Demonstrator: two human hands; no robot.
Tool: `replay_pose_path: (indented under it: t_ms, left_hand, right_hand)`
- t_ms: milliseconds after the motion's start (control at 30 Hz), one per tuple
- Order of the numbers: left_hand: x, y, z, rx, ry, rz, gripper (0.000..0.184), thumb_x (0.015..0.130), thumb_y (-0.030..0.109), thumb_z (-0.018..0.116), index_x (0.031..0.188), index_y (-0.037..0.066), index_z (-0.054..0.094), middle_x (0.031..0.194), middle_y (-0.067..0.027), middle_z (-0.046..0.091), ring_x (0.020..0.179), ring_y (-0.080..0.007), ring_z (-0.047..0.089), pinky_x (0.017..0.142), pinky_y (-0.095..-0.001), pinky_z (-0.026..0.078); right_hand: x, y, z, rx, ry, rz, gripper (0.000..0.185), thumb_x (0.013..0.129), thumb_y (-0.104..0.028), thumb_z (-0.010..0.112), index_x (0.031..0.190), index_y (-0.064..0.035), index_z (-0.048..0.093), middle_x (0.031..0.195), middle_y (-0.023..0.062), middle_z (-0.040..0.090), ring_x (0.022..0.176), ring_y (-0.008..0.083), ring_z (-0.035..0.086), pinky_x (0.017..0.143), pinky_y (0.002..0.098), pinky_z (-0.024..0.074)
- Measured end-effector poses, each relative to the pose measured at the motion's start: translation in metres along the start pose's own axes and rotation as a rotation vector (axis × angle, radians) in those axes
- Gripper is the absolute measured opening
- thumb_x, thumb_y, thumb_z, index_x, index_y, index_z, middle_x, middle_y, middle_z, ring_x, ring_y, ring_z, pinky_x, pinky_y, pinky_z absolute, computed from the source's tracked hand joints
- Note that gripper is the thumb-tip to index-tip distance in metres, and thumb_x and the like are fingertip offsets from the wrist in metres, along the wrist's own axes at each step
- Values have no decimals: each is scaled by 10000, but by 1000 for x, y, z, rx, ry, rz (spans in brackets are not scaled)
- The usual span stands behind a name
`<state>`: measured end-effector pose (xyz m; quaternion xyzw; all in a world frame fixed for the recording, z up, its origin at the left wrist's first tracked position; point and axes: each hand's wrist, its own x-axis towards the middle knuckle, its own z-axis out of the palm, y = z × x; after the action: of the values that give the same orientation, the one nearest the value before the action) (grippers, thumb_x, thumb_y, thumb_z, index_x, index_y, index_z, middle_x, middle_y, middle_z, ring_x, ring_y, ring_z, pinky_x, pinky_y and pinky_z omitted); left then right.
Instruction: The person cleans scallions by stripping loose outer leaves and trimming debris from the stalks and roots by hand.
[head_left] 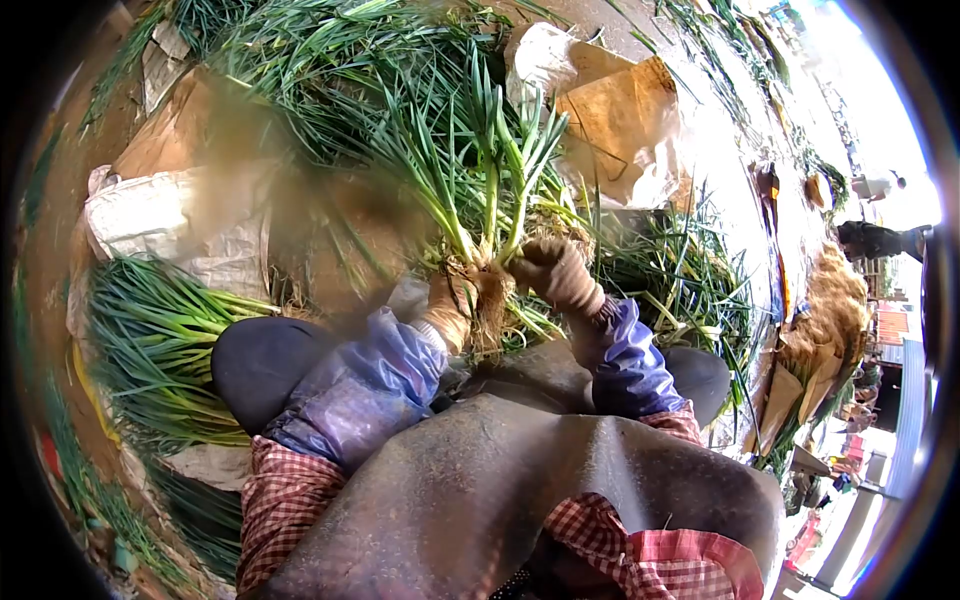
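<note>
A bunch of green onions (490, 195) stands upright in the middle of the view, leaves up and brown roots hanging down. My left hand (452, 305), in a dirty tan glove, is wrapped round the base of the bunch near the roots. My right hand (558, 274), gloved too, has its fingers closed at the right side of the stems, just above the roots; whether they pinch a stem or leaf there is too small to tell. Below both hands lies a dark apron (480, 480) over my lap.
A large pile of green onions (320, 65) lies ahead. Another heap (165, 350) is at the left, and loose onions (680, 270) lie at the right. White sacking (150, 215) and a brown-stained sack (625, 120) lie on the ground. A person (880, 240) is at the far right.
</note>
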<state>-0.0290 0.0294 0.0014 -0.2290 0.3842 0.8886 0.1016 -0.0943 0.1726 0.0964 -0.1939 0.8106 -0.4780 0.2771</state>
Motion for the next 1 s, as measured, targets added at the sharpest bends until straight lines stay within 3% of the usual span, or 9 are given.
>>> replay_pose_path:
  t_ms: [67,133,267,467,600,733,767,833,1000]
  left_hand:
    - [22,-29,-26,-88,-111,70,140,867,17,498,971,-23,582,873,-80,608,742,-176,592,656,-288,522]
    - [35,-44,-34,-279,-219,86,158,901,82,488,965,-34,574,865,-95,603,749,-179,591,664,-295,524]
    - [39,-43,-28,-501,-469,118,377,887,178,491,1212,-7,444,1216,-187,486,1081,-308,516,993,-437,409]
    - [-4,3,3,59,23,12,287,731,-51,641,1006,2,577,921,-110,628,758,-224,609,651,-323,539]
    - [-1,0,1,-116,-20,29,269,728,-47,654,984,10,596,881,-71,640,715,-184,612,634,-316,543]
    - [-17,19,14,-33,-67,21,205,755,-33,634,955,8,619,857,-68,654,698,-184,621,638,-313,541]
    - [-19,23,16,-89,-62,-29,176,764,-24,628,937,7,626,833,-64,654,700,-186,627,640,-309,540]
    - [-15,23,15,-133,-8,-79,139,798,14,608,934,3,629,824,-75,657,715,-198,642,648,-309,541]
    - [-14,20,17,-300,14,-83,136,832,69,591,951,13,624,813,-70,650,708,-191,631,636,-302,536]
  right_hand:
    - [-7,-9,1,-247,-15,-152,194,847,-198,634,732,-42,642,554,7,545,518,61,501,466,223,405]
    - [-10,-25,6,336,44,104,216,850,-217,636,756,-23,635,578,10,571,510,67,526,461,210,416]
    - [14,-22,-10,251,86,10,227,879,-217,591,908,5,632,685,66,650,520,86,586,480,198,479]
    - [110,1,-36,237,66,356,471,826,-518,578,797,-52,642,628,51,593,438,103,428,391,234,325]
    - [134,9,-33,795,40,300,232,896,-235,537,920,-8,581,719,90,627,483,115,491,435,223,416]
    - [119,31,-12,653,232,-77,184,896,-162,529,957,8,567,751,89,626,527,111,519,446,212,420]
    - [103,26,-9,314,353,-275,182,890,-153,539,967,9,570,760,84,624,550,107,529,453,209,422]
    - [64,-9,-8,948,268,98,204,880,-161,563,1001,2,582,733,56,613,565,97,539,463,204,430]
    - [-6,-13,-5,678,262,189,191,863,-185,605,965,-27,641,694,33,603,508,103,528,429,220,434]
